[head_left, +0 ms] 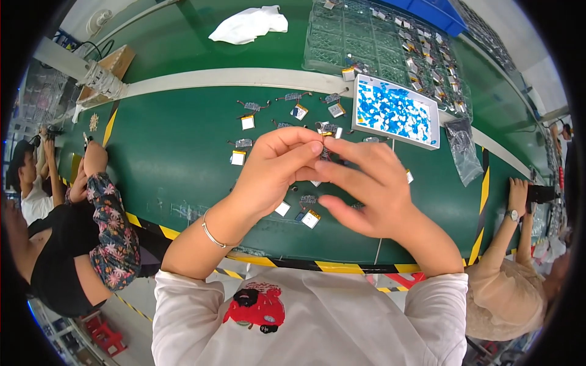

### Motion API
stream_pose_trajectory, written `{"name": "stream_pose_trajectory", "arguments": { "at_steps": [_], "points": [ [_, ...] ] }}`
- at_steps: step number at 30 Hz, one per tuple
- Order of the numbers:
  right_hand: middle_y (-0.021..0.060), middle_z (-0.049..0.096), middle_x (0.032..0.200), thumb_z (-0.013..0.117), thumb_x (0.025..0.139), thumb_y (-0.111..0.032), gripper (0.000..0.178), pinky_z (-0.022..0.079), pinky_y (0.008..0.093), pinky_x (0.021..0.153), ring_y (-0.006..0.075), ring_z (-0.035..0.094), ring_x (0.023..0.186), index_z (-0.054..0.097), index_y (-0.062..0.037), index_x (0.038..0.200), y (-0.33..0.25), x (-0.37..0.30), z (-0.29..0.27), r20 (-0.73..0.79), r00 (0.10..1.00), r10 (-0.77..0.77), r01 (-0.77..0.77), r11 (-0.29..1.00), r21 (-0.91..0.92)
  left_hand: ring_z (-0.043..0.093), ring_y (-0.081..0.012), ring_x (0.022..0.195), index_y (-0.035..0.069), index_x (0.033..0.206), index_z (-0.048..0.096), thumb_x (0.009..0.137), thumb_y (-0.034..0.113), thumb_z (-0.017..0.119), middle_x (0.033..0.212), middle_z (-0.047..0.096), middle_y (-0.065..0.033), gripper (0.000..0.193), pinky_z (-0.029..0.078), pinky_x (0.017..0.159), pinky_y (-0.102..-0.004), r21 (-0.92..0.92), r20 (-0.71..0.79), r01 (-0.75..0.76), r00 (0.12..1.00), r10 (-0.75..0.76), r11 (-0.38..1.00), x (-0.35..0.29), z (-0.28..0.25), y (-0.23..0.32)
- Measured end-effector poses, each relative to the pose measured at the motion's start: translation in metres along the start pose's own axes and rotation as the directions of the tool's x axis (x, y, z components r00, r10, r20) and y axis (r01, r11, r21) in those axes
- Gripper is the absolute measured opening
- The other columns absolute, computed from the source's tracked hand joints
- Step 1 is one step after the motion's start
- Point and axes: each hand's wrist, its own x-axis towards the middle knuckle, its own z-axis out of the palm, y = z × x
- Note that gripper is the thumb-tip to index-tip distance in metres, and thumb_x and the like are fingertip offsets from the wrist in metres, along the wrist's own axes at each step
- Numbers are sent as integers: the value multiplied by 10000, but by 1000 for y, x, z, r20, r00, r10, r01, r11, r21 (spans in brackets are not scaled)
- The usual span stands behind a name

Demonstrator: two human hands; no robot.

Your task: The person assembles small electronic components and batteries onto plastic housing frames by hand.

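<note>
Both my hands meet above the green bench mat. My left hand (pixel 271 168) pinches a small circuit board with thin wires (pixel 324 154) between thumb and forefinger. My right hand (pixel 375 192) has two fingertips at the same board and its wires, while its thumb stands apart lower down. The fingers hide much of the board. Around and under my hands lie several similar boards wired to small silver battery cells. One such cell (pixel 311 219) is just below my fingers, another (pixel 238 158) left of my left hand, and another (pixel 247 122) farther back.
A white box (pixel 433 135) of blue-and-white small parts stands at the back right. Behind it are clear compartment trays (pixel 329 43) with more wired cells. A clear plastic bag (pixel 465 152) lies to the right, a white cloth (pixel 250 25) at the back. Co-workers sit on both sides.
</note>
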Motion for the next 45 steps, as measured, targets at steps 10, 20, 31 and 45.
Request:
{"name": "stream_pose_trajectory", "arguments": {
  "at_steps": [10, 20, 31, 45],
  "points": [
    [71, 611, 913, 572, 766, 81, 215, 443, 249, 647, 127, 563, 769, 637, 0, 955, 28, -4, -2, 203, 901, 383, -431, 743, 512, 576, -66, 675, 30, 868, 597, 875, 137, 552, 808, 588, -10, 116, 501, 600, -212, 230, 134, 173, 969, -207, 958, -2, -2, 2],
    [74, 609, 864, 623, 754, 75, 155, 470, 256, 681, 142, 580, 782, 634, 15, 896, 25, -13, 1, 289, 892, 347, -448, 595, 667, 581, -89, 611, 15, 850, 579, 882, 109, 514, 771, 598, -41, 119, 487, 525, -223, 221, 279, 222, 919, -279, 950, -10, -2, -5],
    [79, 630, 768, 632, 802, -21, 73, 459, 247, 571, 117, 586, 636, 648, 14, 865, 19, -20, 10, 168, 850, 500, -496, 648, 578, 549, -62, 615, -24, 877, 609, 852, 47, 589, 759, 615, -42, 78, 449, 567, -198, 534, 142, -83, 990, 8, 841, -19, 10, -4],
    [131, 633, 938, 564, 826, 59, 190, 494, 277, 739, 170, 614, 856, 627, 55, 1005, 11, -27, 19, 109, 899, 425, -392, 668, 632, 546, -89, 549, -3, 834, 630, 774, -44, 612, 696, 617, -64, 76, 428, 503, -222, 738, 270, -469, 864, 424, 485, -24, 13, -14]
  ]
}}
